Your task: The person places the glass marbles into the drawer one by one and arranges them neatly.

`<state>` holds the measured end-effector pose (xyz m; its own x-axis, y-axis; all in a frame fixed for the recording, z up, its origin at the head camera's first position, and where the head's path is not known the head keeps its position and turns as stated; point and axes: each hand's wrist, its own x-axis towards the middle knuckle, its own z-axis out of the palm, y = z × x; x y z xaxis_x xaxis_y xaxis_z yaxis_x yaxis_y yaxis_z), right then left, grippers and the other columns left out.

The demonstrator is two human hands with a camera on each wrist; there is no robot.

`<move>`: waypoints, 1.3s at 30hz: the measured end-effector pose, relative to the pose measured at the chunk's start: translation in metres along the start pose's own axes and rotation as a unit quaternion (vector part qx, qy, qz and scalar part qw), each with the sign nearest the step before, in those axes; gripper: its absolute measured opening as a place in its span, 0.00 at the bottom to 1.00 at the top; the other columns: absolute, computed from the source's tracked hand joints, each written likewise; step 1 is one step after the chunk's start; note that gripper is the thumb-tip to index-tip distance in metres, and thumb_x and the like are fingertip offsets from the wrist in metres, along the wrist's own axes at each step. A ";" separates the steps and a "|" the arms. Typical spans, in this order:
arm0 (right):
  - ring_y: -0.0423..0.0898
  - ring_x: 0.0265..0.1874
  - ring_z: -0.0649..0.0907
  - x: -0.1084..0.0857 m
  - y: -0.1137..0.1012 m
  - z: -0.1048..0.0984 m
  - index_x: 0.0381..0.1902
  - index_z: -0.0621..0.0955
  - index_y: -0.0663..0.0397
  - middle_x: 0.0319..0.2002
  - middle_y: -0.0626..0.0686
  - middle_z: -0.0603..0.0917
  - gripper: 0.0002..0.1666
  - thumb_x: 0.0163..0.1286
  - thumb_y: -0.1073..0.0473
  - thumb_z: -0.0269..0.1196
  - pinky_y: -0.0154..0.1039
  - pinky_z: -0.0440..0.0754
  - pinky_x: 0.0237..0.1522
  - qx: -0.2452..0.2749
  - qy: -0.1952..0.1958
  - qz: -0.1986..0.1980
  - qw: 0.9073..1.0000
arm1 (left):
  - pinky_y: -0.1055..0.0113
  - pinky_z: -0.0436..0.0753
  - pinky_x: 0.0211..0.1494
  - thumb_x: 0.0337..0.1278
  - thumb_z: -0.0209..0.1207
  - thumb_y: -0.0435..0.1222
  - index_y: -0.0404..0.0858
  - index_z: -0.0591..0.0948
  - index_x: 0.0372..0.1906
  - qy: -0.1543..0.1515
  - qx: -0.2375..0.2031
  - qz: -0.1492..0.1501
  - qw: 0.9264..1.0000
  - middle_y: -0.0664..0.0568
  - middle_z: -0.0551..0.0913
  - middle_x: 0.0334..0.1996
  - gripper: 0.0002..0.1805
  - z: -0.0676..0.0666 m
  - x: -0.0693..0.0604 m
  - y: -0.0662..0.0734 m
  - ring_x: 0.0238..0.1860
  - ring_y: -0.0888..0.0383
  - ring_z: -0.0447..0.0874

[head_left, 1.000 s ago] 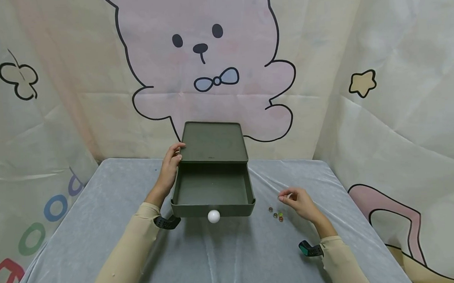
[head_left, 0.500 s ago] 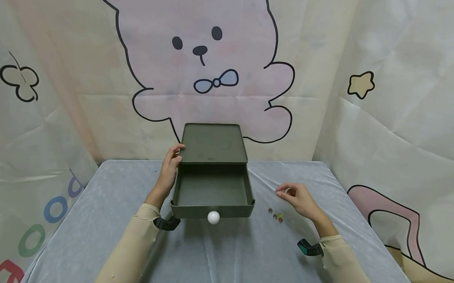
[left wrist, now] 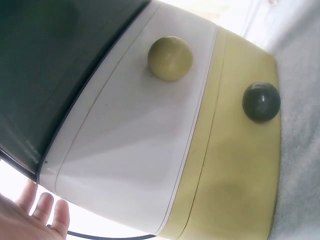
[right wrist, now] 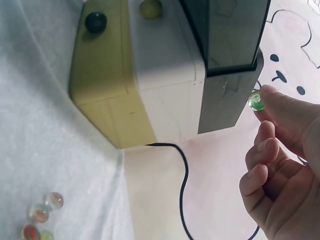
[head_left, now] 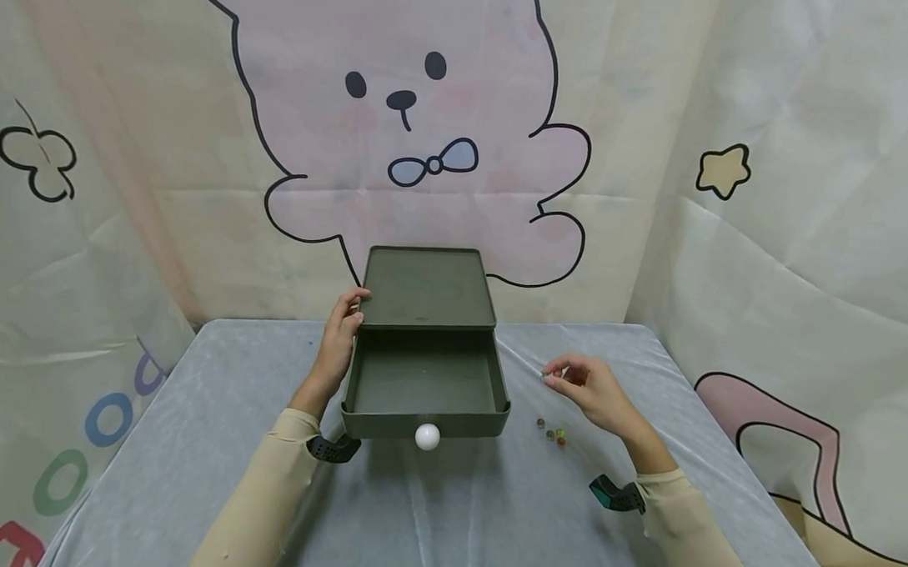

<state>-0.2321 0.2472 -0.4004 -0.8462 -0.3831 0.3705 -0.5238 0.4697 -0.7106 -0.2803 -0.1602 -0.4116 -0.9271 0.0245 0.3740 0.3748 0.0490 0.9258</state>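
A small drawer cabinet has a dark green top tier (head_left: 427, 286), a white middle tier (left wrist: 132, 120) and a yellow bottom tier (left wrist: 235, 165). Its top drawer (head_left: 426, 386) is pulled out, with a white round knob (head_left: 428, 437) on the front. My left hand (head_left: 339, 342) rests against the cabinet's left side, fingers at the top edge. Right of the drawer, my right hand (head_left: 595, 393) is raised above the table, pinching a green glass marble (right wrist: 256, 101) between thumb and forefinger. Several more glass marbles (right wrist: 54, 200) lie on the cloth below that hand.
A pale blue-grey cloth (head_left: 167, 460) covers the table. Behind it hangs a backdrop (head_left: 485, 90) with a cartoon bear. A black cable (right wrist: 186, 175) hangs behind the cabinet in the right wrist view.
My right hand has moved up and left, closer to the open drawer, with the marble in its fingers. The left hand and cabinet have stayed put.
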 end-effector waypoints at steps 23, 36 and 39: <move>0.39 0.24 0.75 0.023 -0.052 0.008 0.40 0.86 0.59 0.30 0.53 0.83 0.07 0.65 0.71 0.66 0.33 0.75 0.28 0.030 -0.012 -0.081 0.996 | 0.41 0.54 0.76 0.75 0.38 0.34 0.36 0.65 0.70 0.001 -0.005 0.004 1.000 0.40 0.56 0.77 0.24 0.001 0.000 0.001 0.78 0.46 0.50; 0.40 0.26 0.77 0.031 -0.061 0.023 0.42 0.86 0.59 0.33 0.54 0.83 0.08 0.66 0.70 0.66 0.33 0.75 0.28 0.046 -0.050 -0.099 0.993 | 0.43 0.57 0.73 0.73 0.39 0.34 0.36 0.66 0.70 0.008 -0.004 -0.004 1.000 0.39 0.58 0.74 0.24 0.001 0.001 0.001 0.75 0.44 0.54; 0.40 0.26 0.77 0.032 -0.063 0.025 0.42 0.86 0.60 0.33 0.53 0.83 0.07 0.66 0.69 0.66 0.33 0.75 0.28 0.043 -0.058 -0.092 0.993 | 0.43 0.57 0.73 0.72 0.39 0.33 0.35 0.66 0.70 0.010 -0.004 -0.002 1.000 0.39 0.59 0.74 0.24 0.001 0.001 0.001 0.75 0.44 0.54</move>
<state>-0.2242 0.1854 -0.3589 -0.7179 -0.5470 0.4307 -0.6535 0.3162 -0.6877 -0.2813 -0.1591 -0.4107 -0.9287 0.0053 0.3708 0.3707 0.0419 0.9278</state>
